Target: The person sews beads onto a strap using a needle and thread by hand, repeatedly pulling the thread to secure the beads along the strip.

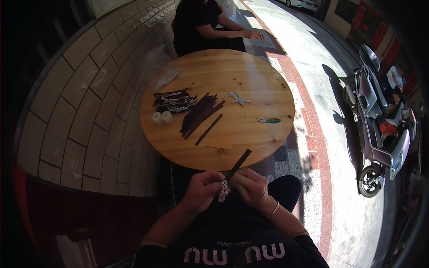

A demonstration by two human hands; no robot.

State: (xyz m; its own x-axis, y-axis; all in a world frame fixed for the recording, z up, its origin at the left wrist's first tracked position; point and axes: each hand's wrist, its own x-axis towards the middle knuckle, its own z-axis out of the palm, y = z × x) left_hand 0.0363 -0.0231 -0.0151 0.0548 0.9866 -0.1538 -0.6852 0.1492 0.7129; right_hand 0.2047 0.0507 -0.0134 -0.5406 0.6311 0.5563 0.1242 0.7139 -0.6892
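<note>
Over my lap, just off the table's near edge, my left hand (204, 190) pinches a dark, flat strip (240, 162) that slants up to the right. A cluster of white pearl-like beads (222, 192) hangs at its lower end by my left fingertips. My right hand (251, 186) is closed right beside the strip, its fingertips close to the beads. Whatever it grips, perhaps something thin, is too small to make out. On the round wooden table (254, 147) lie a pile of dark strips (201, 114) and one single strip (208, 129).
Also on the table are beaded strips (175, 102), two white spools (162, 118), loose bead pieces (237, 98), green-handled thread snips (269, 120) and a bag of beads (168, 78). Another person (201, 27) sits at the far side. A tiled wall (89, 111) stands left, a scooter (380, 120) right.
</note>
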